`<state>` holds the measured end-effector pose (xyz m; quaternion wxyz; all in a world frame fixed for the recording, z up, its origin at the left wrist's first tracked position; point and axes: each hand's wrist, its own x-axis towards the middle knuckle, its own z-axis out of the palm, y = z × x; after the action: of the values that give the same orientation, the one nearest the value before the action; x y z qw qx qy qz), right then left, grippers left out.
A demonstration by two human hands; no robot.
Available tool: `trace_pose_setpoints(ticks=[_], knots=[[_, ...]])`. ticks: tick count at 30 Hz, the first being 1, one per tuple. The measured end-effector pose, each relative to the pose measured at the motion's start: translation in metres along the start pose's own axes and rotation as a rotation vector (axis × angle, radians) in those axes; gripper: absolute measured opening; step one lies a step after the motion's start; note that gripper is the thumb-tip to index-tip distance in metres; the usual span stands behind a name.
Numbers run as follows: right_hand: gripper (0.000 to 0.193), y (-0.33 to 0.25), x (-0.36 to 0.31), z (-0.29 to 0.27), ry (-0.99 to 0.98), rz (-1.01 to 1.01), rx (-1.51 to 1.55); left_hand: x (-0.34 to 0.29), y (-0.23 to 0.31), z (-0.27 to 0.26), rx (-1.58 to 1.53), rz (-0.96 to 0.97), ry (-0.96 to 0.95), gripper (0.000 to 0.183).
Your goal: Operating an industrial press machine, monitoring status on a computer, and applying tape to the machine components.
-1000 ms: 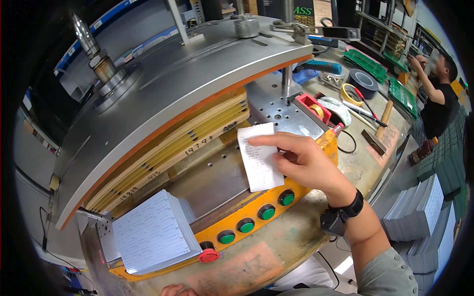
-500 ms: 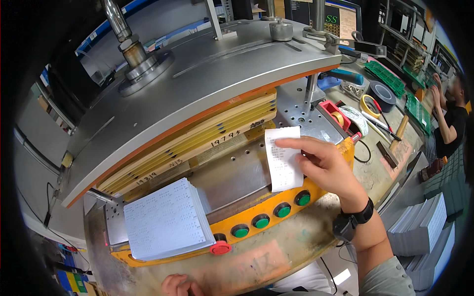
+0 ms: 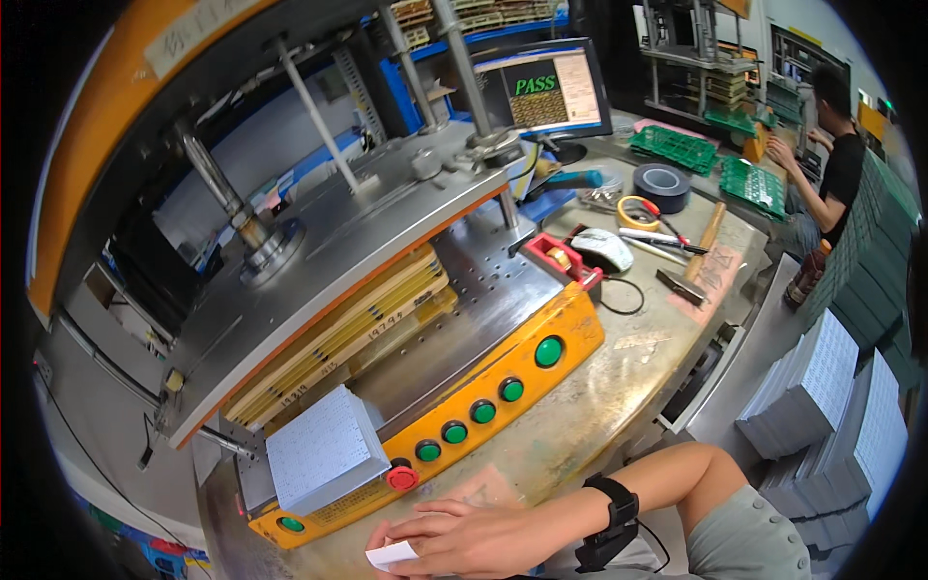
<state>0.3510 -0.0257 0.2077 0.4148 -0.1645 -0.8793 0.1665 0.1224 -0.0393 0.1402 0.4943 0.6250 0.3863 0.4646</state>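
At the lower edge my right hand [image 3: 474, 543] reaches in from the right, its fingers bent over a small white paper slip [image 3: 391, 556] that shows at the fingertips. Part of my left hand [image 3: 378, 536] appears just beyond the slip, close against the right one; most of it is hidden. Ahead of both hands stands a stack of white printed sheets [image 3: 327, 452], resting on the left end of the press bed. The orange front panel [image 3: 570, 327] of the press carries a row of green buttons [image 3: 481, 412] and a red knob [image 3: 402, 476].
Under the raised metal press plate [image 3: 338, 217] sit yellow layered fixtures [image 3: 358, 333]. Right of the press lie a tape dispenser [image 3: 561, 259], a mouse [image 3: 603, 249], tape rolls and a hammer [image 3: 698, 261]. More sheet stacks [image 3: 807, 387] stand at right. A person [image 3: 833, 174] works beyond.
My right hand has come down and left from the press bed to the lower edge, bringing the paper slip beside my left hand. The view has turned right, showing more of the monitor.
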Motion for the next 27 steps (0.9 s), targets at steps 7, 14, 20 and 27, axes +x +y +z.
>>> trace_pose_setpoints(ticks=[7, 14, 20, 27], knots=[[0.040, 0.076, -0.065, -0.123, 0.684, 0.284, -0.324, -0.007, -0.023, -0.066, 0.226, -0.228, 0.223, 0.035], [0.024, 0.174, -0.202, -0.231, 0.932, 0.657, -0.833, -0.005, -0.049, -0.105, 0.263, 0.034, 0.710, 0.041], [0.048, 0.198, -0.234, -0.217, 0.622, 1.010, -0.713, -0.001, -0.043, -0.099, 0.416, 0.143, 0.825, 0.048], [0.051, 0.198, -0.231, -0.211, 0.524, 1.098, -0.785, -0.003, -0.057, -0.107, 0.540, 0.063, 0.852, 0.053]])
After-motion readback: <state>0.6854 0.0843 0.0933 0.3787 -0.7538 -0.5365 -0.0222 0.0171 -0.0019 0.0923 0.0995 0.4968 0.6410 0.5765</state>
